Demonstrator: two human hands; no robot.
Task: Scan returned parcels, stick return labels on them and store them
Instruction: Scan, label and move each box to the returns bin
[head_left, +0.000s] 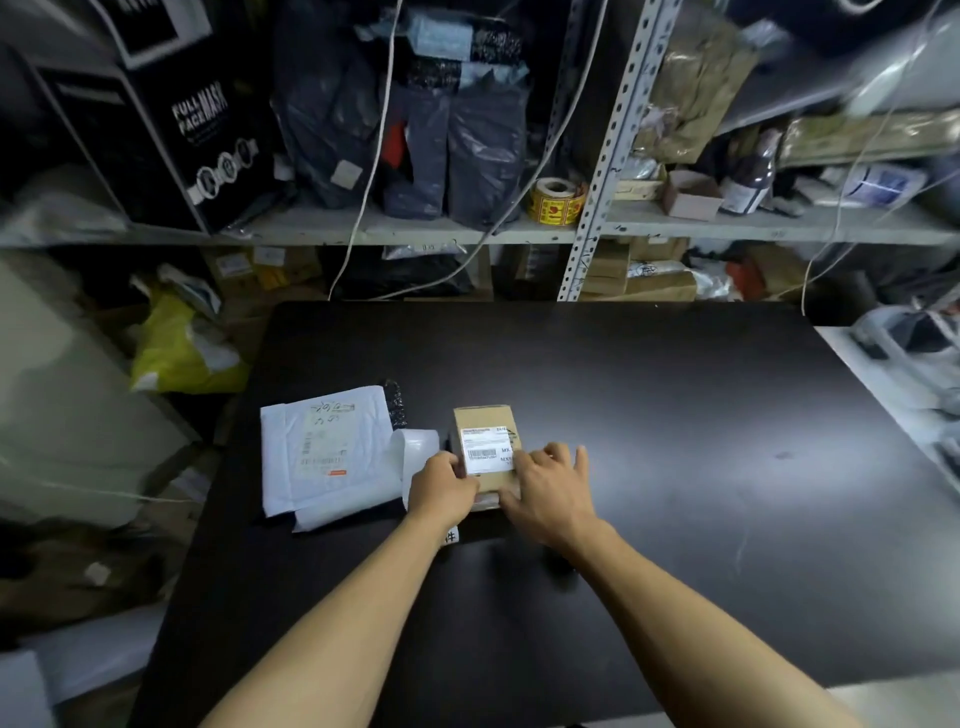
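While both bare forearms reach in from the bottom of the frame, the small brown cardboard box (485, 451) lies flat on the black matte table (649, 415), a little left of centre. A white rectangular shipping label with a barcode (487, 451) sits on its top face. The left hand (441, 488) is at the box's lower left corner, fingers curled against the edge of the box and label; how firmly it grips I cannot tell. The right hand (550, 493) lies over the box's right side with its fingers straight and slightly spread, pressing down near the label's right edge.

Just left of the box lies a curled strip of white backing paper (415, 452), and beyond it, further left, a white padded mailer with handwriting and a printed label (324, 447), overlapping another white bag (348, 506) beneath. A black crinkled bag (395, 400) peeks out behind the mailer.

In the upper half of the frame, a grey metal shelf (415, 231) holds dark grey plastic parcel bags (457, 150), a yellow roll of stickers (556, 201) and, at upper left, a black carton printed "FULL FACE MASK" (171, 130).
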